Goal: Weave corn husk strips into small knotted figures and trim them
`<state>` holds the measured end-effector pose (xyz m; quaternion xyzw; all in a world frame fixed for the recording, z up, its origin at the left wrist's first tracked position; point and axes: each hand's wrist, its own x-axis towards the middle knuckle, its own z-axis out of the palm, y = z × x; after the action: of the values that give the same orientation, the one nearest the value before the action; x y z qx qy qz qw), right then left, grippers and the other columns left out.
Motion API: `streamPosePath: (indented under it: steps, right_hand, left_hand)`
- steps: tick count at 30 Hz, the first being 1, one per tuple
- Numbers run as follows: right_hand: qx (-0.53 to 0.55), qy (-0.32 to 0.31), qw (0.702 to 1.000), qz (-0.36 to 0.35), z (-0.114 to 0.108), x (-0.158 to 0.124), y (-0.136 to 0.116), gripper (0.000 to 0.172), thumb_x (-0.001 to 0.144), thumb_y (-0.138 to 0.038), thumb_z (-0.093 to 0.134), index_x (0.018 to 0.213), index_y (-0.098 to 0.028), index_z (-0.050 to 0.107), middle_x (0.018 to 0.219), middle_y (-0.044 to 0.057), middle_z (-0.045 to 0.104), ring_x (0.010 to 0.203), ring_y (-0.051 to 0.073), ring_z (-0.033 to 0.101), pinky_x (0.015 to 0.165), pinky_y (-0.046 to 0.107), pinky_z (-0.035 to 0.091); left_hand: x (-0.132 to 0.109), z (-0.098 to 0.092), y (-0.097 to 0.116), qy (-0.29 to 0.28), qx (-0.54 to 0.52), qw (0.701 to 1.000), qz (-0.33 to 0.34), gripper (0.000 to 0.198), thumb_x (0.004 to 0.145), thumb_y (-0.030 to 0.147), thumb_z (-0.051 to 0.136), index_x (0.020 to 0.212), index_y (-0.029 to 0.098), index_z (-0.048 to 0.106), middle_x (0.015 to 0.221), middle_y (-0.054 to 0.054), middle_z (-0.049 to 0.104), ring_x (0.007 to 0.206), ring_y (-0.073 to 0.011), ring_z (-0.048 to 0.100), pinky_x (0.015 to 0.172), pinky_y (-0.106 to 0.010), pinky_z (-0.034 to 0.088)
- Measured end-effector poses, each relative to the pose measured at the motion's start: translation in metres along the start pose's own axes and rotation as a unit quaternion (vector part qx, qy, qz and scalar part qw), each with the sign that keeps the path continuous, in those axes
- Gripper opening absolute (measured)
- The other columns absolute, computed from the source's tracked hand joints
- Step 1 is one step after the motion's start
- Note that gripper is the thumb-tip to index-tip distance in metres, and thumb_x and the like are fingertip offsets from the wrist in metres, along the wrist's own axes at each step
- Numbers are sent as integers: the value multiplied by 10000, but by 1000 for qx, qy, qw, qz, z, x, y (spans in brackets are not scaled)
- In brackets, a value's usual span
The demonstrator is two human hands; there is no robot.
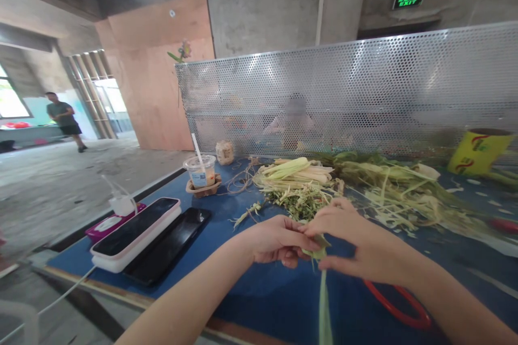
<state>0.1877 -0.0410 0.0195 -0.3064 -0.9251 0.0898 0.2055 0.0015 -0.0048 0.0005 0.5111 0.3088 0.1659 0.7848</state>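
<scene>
1. The left hand (281, 240) pinches a corn husk strip (325, 307) between thumb and fingers, above the blue bench (275, 302).
2. The right hand (343, 234) reaches its fingertips to the same spot, thumb spread away from the fingers; whether it grips the husk, I cannot tell.
3. The strip is pale green, narrow and lightly streaked lengthwise; its top is folded and yellower at the fingers, while its tail hangs down toward the bench's near edge.
4. Just beyond the hands lies a heap of leafy green scraps (301, 202), with pale husks (299, 170) stacked behind, toward the far edge.
5. A red loop (399, 304) lies partly under the right forearm.
</scene>
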Motion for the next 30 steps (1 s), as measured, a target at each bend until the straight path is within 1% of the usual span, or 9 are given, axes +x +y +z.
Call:
streamPosePath:
  steps: [3, 7, 12, 17, 19, 23, 25, 27, 30]
  right_hand:
    - [16, -3, 1000, -3, -2, -4, -2, 307, 746, -270, 557, 1045, -240, 493, 968, 35, 589, 914, 180, 508, 955, 435, 219]
    - [36, -14, 999, 21, -4, -6, -8, 473, 687, -91, 483, 1128, -252, 424, 1079, 44, 544, 1025, 189, 455, 937, 397, 284]
    - [-51, -6, 999, 7, 0, -1, -11, 445, 681, -93, 468, 1096, -251, 434, 996, 36, 555, 945, 193, 483, 974, 474, 191]
    - [-94, -2, 995, -18, 3, -2, -10, 485, 665, -40, 413, 1108, -236, 432, 978, 49, 556, 937, 192, 491, 973, 474, 172]
    - [-98, -6, 995, -19, 3, -3, -9, 526, 649, -36, 416, 1136, -234, 423, 972, 50, 557, 936, 197, 493, 970, 490, 162]
    - [-99, -3, 995, -29, 2, -4, -8, 649, 619, -20, 421, 1227, -239, 355, 1050, 67, 551, 990, 211, 481, 972, 503, 131]
    - [-119, 7, 992, -37, 3, -3, -7, 576, 680, -45, 419, 1222, -232, 363, 1049, 76, 567, 979, 214, 494, 950, 491, 176]
    - [-153, 16, 987, -54, 5, -1, -6, 445, 753, -87, 410, 1180, -211, 403, 1029, 78, 589, 950, 211, 512, 922, 472, 219]
    - [-209, 35, 974, -83, 10, 2, -2, 298, 808, -108, 407, 1092, -177, 464, 1013, 72, 612, 903, 199, 532, 890, 446, 251]
  left_hand:
    - [0, 0, 0, 2, -5, 1000, -8, 116, 556, 158, 695, 598, 90, 611, 447, 7, 548, 324, -30, 410, 312, -149, 240]
    - [0, -1, 2, 1, -17, 1000, -17, 154, 543, 187, 700, 582, 86, 590, 428, 3, 534, 309, -20, 383, 306, -142, 208]
    - [0, 0, 3, 24, -33, 999, -6, 163, 511, 158, 696, 570, 90, 561, 450, -2, 520, 374, -46, 436, 314, -143, 194]
    - [0, -2, 2, 2, -34, 999, 2, 142, 542, 142, 675, 593, 97, 550, 475, 19, 476, 396, -48, 435, 308, -139, 192]
    - [0, -3, 2, -1, -35, 999, 4, 134, 559, 133, 665, 594, 102, 539, 473, 27, 458, 400, -46, 427, 309, -136, 195]
    - [-2, -5, 3, -15, -47, 999, 13, 112, 589, 114, 642, 608, 102, 533, 474, 40, 423, 427, -43, 424, 318, -123, 199]
    - [-2, -5, 3, -27, -51, 998, 20, 101, 596, 108, 634, 609, 100, 534, 481, 39, 425, 432, -41, 422, 321, -121, 205]
    - [-1, -5, 3, -36, -47, 998, 22, 86, 600, 106, 624, 610, 100, 539, 465, 38, 428, 422, -41, 414, 322, -123, 214]
    - [0, -5, 3, -33, -29, 999, 17, 55, 608, 112, 606, 623, 101, 555, 437, 33, 444, 392, -37, 393, 322, -126, 216]
